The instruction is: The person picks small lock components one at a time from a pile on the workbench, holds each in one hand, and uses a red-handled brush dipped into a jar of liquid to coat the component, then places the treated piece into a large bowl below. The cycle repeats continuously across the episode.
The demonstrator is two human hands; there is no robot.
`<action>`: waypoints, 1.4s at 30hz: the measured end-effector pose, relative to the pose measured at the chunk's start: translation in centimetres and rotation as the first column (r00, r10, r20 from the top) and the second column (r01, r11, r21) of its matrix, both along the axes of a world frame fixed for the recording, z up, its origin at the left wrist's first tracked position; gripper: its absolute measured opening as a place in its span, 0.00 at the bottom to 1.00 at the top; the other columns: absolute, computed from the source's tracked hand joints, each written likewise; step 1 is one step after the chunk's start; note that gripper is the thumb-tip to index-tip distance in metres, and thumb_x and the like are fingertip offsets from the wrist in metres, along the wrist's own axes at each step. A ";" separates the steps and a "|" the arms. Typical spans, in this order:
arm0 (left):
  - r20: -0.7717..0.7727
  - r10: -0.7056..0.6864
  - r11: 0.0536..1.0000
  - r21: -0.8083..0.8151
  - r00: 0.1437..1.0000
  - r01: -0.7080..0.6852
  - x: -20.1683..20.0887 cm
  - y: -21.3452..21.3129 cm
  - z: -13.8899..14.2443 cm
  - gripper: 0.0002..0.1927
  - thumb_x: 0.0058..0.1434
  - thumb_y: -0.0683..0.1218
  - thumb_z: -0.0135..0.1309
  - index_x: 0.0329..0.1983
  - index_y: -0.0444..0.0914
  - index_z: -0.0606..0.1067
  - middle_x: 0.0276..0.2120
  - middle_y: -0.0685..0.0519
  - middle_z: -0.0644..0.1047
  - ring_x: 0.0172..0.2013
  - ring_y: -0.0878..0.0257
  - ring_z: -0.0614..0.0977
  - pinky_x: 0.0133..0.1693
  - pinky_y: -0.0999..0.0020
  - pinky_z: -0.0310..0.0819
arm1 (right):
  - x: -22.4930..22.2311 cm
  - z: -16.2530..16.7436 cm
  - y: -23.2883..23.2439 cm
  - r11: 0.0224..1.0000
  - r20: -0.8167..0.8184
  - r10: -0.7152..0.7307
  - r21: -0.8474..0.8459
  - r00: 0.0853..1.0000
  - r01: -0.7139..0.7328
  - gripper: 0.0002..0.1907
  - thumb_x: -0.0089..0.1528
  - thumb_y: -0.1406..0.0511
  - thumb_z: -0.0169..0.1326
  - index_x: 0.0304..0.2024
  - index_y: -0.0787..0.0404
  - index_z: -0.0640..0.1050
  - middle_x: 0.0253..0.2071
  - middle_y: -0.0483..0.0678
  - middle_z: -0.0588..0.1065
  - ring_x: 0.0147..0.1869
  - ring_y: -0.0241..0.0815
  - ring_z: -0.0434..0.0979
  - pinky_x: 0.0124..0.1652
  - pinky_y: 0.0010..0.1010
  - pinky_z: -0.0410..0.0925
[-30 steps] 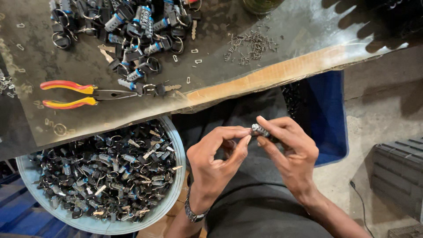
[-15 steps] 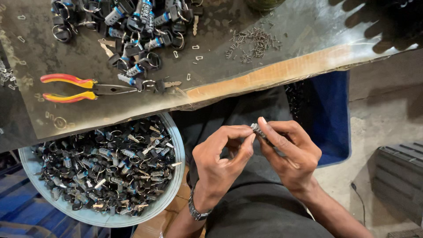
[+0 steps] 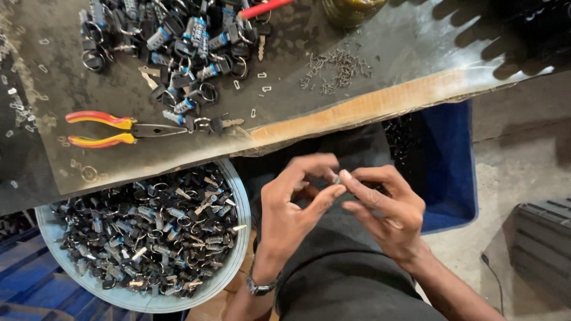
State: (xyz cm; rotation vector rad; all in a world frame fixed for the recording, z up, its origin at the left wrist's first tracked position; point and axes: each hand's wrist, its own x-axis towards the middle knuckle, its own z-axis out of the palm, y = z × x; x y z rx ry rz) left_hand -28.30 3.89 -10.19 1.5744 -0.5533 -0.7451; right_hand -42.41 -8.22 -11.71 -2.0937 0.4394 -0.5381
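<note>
We pinch a small metal part point(image 3: 336, 179) between the fingers of our left hand point(image 3: 294, 205) and right hand point(image 3: 389, 208), both closed on it, held over our lap just below the counter's point(image 3: 333, 83) near edge. A round tub point(image 3: 238, 249) full of dark key-ring parts sits beside our left hand. On the counter, red-and-yellow pliers point(image 3: 119, 129) lie near the left edge, a heap of key-ring pieces point(image 3: 178, 53) behind them, and a scatter of small pins point(image 3: 336, 68) further right.
</note>
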 end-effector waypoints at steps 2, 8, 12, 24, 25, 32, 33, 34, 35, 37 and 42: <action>0.010 -0.031 0.999 0.013 0.999 0.031 0.8 -0.1 0.4 0.11 0.61 0.39 0.64 0.47 0.35 0.79 0.38 0.53 0.82 0.33 0.72 0.82 0.32 0.78 0.77 | -0.6 -0.2 0.2 0.942 -0.041 -0.042 0.331 0.998 0.054 0.20 0.64 0.71 0.58 0.59 0.61 0.78 0.50 0.50 0.77 0.49 0.39 0.78 0.47 0.26 0.74; 0.028 0.278 0.952 -0.144 0.960 -0.272 5.9 -3.8 1.8 0.18 0.64 0.42 0.60 0.55 0.35 0.72 0.34 0.54 0.80 0.22 0.76 0.76 0.22 0.80 0.70 | -0.8 -3.4 -0.4 0.253 -0.134 -0.132 0.953 0.982 0.164 0.21 0.62 0.67 0.61 0.56 0.67 0.75 0.45 0.50 0.78 0.44 0.40 0.77 0.47 0.31 0.72; 0.388 0.279 0.946 -0.267 0.878 -0.183 9.9 -8.5 2.2 0.11 0.71 0.42 0.59 0.53 0.35 0.74 0.41 0.55 0.81 0.23 0.76 0.78 0.22 0.80 0.69 | -1.5 -3.9 -0.6 0.070 -0.060 -0.170 0.995 0.984 0.073 0.15 0.63 0.65 0.61 0.49 0.66 0.76 0.42 0.49 0.77 0.43 0.40 0.76 0.45 0.34 0.72; 0.671 0.313 0.949 -0.241 0.672 -0.201 10.0 -8.6 4.0 0.03 0.78 0.40 0.57 0.48 0.35 0.78 0.38 0.55 0.82 0.24 0.74 0.81 0.25 0.80 0.71 | -1.7 -5.1 -1.8 0.075 -0.079 -0.260 0.992 0.962 0.101 0.13 0.63 0.68 0.60 0.49 0.66 0.78 0.41 0.52 0.79 0.44 0.44 0.79 0.46 0.36 0.72; 0.662 0.315 0.948 -0.250 0.680 -0.197 9.8 -8.3 4.0 0.03 0.78 0.40 0.57 0.48 0.34 0.78 0.39 0.53 0.81 0.25 0.73 0.81 0.25 0.79 0.71 | -1.7 -5.1 -1.8 0.055 -0.118 -0.267 0.989 0.956 0.138 0.13 0.62 0.68 0.60 0.49 0.66 0.78 0.41 0.52 0.79 0.43 0.44 0.79 0.46 0.36 0.73; 0.353 0.414 0.897 -0.316 0.839 -0.310 4.9 -2.8 4.9 0.10 0.78 0.43 0.55 0.46 0.29 0.74 0.34 0.45 0.80 0.20 0.68 0.79 0.20 0.78 0.69 | -1.3 -4.3 -2.4 -0.063 -0.127 -0.293 0.992 0.948 0.114 0.12 0.64 0.68 0.58 0.49 0.66 0.78 0.41 0.52 0.79 0.42 0.41 0.79 0.44 0.34 0.74; 0.340 0.385 0.909 -0.299 0.858 -0.289 4.0 -1.7 5.0 0.11 0.78 0.45 0.54 0.47 0.29 0.73 0.33 0.45 0.80 0.20 0.68 0.79 0.20 0.79 0.68 | -1.3 -4.2 -2.4 -0.084 -0.112 -0.293 0.992 0.950 0.091 0.12 0.65 0.68 0.58 0.49 0.66 0.77 0.41 0.52 0.79 0.42 0.41 0.79 0.44 0.34 0.74; 0.281 0.350 0.916 -0.302 0.894 -0.263 3.5 -0.9 4.6 0.12 0.77 0.46 0.53 0.48 0.30 0.73 0.34 0.45 0.80 0.21 0.67 0.80 0.21 0.79 0.70 | -1.3 -4.2 -2.4 -0.097 -0.116 -0.285 0.991 0.952 0.092 0.12 0.65 0.67 0.58 0.49 0.66 0.77 0.41 0.52 0.79 0.41 0.40 0.79 0.43 0.33 0.74; 0.221 0.314 0.922 -0.305 0.924 -0.240 2.9 -0.1 4.3 0.12 0.77 0.47 0.53 0.49 0.30 0.72 0.35 0.45 0.81 0.22 0.67 0.81 0.22 0.79 0.71 | -1.3 -4.2 -2.3 -0.112 -0.123 -0.273 0.989 0.954 0.096 0.12 0.65 0.67 0.58 0.49 0.66 0.77 0.40 0.51 0.79 0.41 0.39 0.79 0.43 0.32 0.74; 0.076 0.295 0.926 -0.270 0.952 -0.265 1.7 1.2 3.4 0.12 0.76 0.45 0.54 0.48 0.30 0.72 0.39 0.42 0.80 0.24 0.65 0.81 0.24 0.77 0.73 | -1.2 -4.2 -2.1 -0.140 -0.155 -0.244 0.982 0.957 0.124 0.11 0.65 0.67 0.58 0.49 0.65 0.77 0.39 0.51 0.79 0.39 0.38 0.78 0.42 0.30 0.74; 0.045 0.278 0.937 -0.232 0.959 -0.261 0.7 2.5 1.4 0.09 0.74 0.43 0.52 0.47 0.29 0.71 0.40 0.41 0.79 0.27 0.63 0.81 0.27 0.75 0.73 | -0.9 -4.0 -1.8 -0.161 -0.164 -0.201 0.978 0.966 0.133 0.10 0.65 0.66 0.58 0.47 0.63 0.77 0.38 0.48 0.79 0.38 0.35 0.77 0.40 0.30 0.74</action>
